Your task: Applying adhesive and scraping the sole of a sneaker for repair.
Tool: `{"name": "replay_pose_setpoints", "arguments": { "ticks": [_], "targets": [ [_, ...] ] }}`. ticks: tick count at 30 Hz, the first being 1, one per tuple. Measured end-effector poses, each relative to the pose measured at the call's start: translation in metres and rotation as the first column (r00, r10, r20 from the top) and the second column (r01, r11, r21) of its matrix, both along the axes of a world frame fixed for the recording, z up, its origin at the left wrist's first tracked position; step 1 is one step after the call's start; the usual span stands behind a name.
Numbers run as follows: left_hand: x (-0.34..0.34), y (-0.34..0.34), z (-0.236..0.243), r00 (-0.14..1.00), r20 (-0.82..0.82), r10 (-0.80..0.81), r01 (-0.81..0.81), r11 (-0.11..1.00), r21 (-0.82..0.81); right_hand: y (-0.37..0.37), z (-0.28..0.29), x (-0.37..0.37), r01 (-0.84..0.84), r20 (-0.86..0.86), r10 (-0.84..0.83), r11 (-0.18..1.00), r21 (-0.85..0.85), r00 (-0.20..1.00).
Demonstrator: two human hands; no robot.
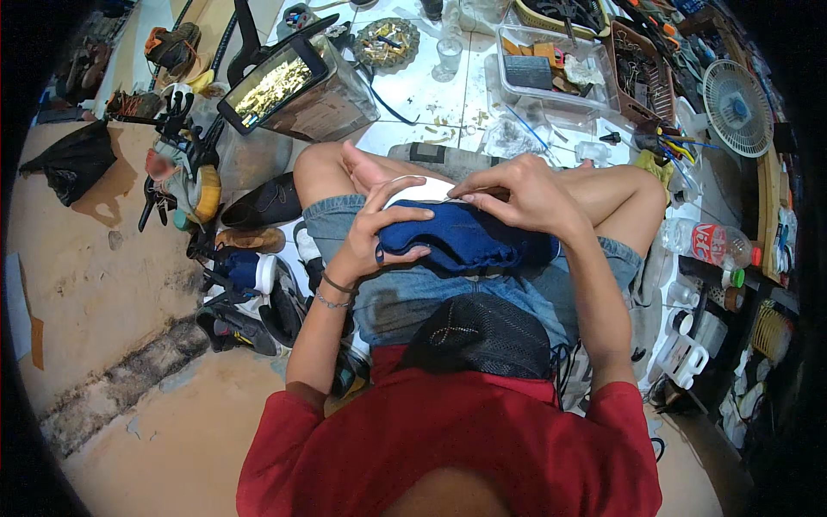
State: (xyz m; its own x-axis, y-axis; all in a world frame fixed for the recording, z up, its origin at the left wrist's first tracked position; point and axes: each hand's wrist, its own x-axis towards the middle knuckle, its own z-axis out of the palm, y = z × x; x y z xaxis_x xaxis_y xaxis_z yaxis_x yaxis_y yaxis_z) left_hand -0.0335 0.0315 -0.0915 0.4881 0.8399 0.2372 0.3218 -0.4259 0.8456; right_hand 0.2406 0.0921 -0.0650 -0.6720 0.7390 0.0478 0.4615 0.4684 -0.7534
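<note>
A dark blue fabric shoe with a white sole edge lies on its side across my lap. My left hand is closed around its left end, the thumb and fingers on either side of the blue fabric. At the shoe's far edge, my right hand has its fingers pinched together by the white strip. Whether a small tool sits in that pinch is too small to tell. A black mesh piece covers my lap nearer to me, below the shoe.
A phone leans on a square container ahead left. Several shoes crowd my left. An ashtray, a drinking glass and a clear tub of blocks stand ahead. A plastic bottle and a fan are at right.
</note>
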Motion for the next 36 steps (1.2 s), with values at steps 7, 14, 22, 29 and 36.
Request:
{"name": "replay_pose_setpoints", "arguments": {
  "ticks": [7, 14, 22, 29, 36],
  "targets": [
    [-0.002, -0.002, -0.002, 1.000, -0.016, -0.001, 0.001, 1.000, 0.013, 0.000, -0.001, -0.001, -0.019, -0.050, 0.020, 1.000, 0.021, 0.999],
    [-0.001, -0.005, -0.001, 1.000, -0.010, 0.009, -0.009, 1.000, -0.002, -0.007, 0.008, 0.014, -0.003, 0.048, 0.006, 0.999, -0.047, 0.999],
    [0.001, -0.003, -0.002, 1.000, -0.024, -0.009, 0.009, 1.000, 0.005, -0.002, 0.006, 0.017, -0.020, 0.041, 0.021, 1.000, -0.015, 0.999],
    [-0.002, 0.000, 0.006, 1.000, -0.023, 0.007, -0.007, 1.000, 0.006, 0.004, 0.011, 0.009, -0.058, 0.060, 0.056, 0.998, 0.022, 0.997],
    [-0.002, -0.005, -0.008, 0.997, 0.061, -0.046, 0.047, 0.999, -0.011, -0.010, 0.013, 0.021, 0.039, 0.076, -0.029, 0.990, -0.134, 0.997]
  ]
}}
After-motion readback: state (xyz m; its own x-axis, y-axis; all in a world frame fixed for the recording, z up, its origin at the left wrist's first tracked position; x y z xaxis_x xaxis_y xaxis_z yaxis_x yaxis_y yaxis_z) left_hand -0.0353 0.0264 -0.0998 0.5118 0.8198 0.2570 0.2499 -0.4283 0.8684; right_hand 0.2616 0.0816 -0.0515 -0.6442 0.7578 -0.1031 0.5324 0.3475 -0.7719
